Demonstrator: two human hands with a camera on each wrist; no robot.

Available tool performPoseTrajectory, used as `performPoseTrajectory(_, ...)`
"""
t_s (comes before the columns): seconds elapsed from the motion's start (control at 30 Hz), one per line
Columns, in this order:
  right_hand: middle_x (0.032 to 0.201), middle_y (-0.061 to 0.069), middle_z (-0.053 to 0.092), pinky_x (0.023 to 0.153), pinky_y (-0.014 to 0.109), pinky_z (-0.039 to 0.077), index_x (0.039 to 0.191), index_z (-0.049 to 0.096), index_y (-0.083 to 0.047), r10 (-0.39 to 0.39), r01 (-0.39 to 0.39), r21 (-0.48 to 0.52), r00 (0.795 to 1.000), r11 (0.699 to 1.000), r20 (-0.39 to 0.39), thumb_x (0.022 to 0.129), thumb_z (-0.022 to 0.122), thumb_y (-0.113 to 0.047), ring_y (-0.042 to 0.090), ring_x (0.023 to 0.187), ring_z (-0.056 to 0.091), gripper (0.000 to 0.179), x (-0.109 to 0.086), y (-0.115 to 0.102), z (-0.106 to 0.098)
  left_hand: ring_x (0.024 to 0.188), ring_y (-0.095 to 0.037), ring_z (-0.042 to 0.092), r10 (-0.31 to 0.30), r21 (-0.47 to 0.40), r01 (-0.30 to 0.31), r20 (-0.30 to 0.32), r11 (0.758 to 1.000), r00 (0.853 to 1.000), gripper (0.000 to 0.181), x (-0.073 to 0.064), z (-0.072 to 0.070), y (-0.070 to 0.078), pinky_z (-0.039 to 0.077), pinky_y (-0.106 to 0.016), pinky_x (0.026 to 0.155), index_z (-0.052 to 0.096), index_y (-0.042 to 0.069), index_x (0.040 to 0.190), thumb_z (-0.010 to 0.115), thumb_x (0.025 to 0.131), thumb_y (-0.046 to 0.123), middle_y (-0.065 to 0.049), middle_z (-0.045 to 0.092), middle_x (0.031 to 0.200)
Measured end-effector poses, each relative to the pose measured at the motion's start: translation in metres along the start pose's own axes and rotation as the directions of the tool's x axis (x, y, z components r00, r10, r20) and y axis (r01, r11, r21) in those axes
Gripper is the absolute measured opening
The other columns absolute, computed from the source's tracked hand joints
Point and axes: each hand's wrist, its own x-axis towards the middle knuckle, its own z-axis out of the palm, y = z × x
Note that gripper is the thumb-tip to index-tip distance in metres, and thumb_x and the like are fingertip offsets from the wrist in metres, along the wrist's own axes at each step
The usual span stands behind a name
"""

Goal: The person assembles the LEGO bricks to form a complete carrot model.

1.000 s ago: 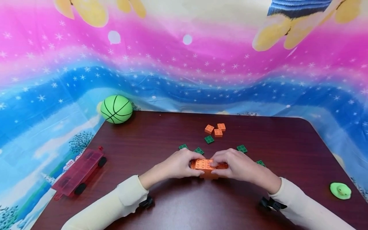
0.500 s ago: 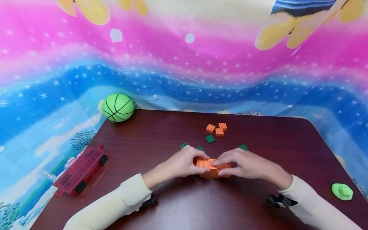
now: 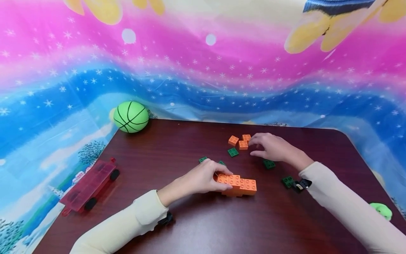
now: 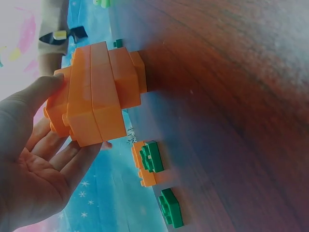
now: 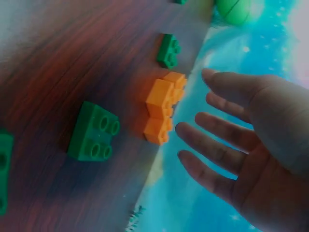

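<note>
My left hand (image 3: 203,178) grips the left end of a built-up block of orange toy bricks (image 3: 247,186), thumb on the near side and fingers on the far side. In the left wrist view the orange block (image 4: 94,96) shows stacked layers, narrower toward the table, with the thumb pressed on its upper layer. My right hand (image 3: 274,148) holds nothing; its fingers are spread just right of three loose orange bricks (image 3: 243,145). The right wrist view shows those orange bricks (image 5: 159,104) in front of the fingertips, a green brick (image 5: 94,133) nearer the camera.
Thin green bricks (image 3: 233,152) lie scattered behind the block, others (image 3: 288,181) by the right forearm. A green ball (image 3: 131,116) sits at the back left corner, a red transparent toy wagon (image 3: 92,187) at the left edge. A light green toy (image 3: 381,210) is partly behind the right sleeve.
My right hand has let go of the orange block and moved away and to the right, up to the loose orange bricks. My left hand keeps its grip in nearly the same place.
</note>
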Motion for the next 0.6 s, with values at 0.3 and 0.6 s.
performPoseTrajectory(0.3,0.138,0.019,0.063,0.095,0.052,0.056,0.138,0.066,-0.009,0.106,-0.095,-0.089,0.986,0.991,0.129,0.097,0.072,-0.027,0.033,0.119,0.066,0.044,0.026,0.001,0.024,0.087,0.002,0.065,0.006,0.0,-0.006,0.001,1.0,1.0,0.033,0.0,0.001,0.0,0.058,-0.026,0.077,0.078,0.016,0.118,0.082,0.089,0.031,0.003,0.079,0.108)
performPoseTrajectory(0.6,0.11,0.006,0.063,0.069,0.034,0.051,0.093,0.07,-0.017,0.037,-0.036,-0.054,0.999,0.998,0.017,0.089,0.081,-0.016,0.015,0.082,0.057,0.012,0.015,-0.002,0.034,0.086,0.002,0.065,0.005,0.004,-0.005,-0.002,1.0,1.0,0.032,-0.001,0.001,-0.002,0.057,-0.023,0.075,0.078,0.017,0.118,0.082,0.089,0.031,0.003,0.079,0.109)
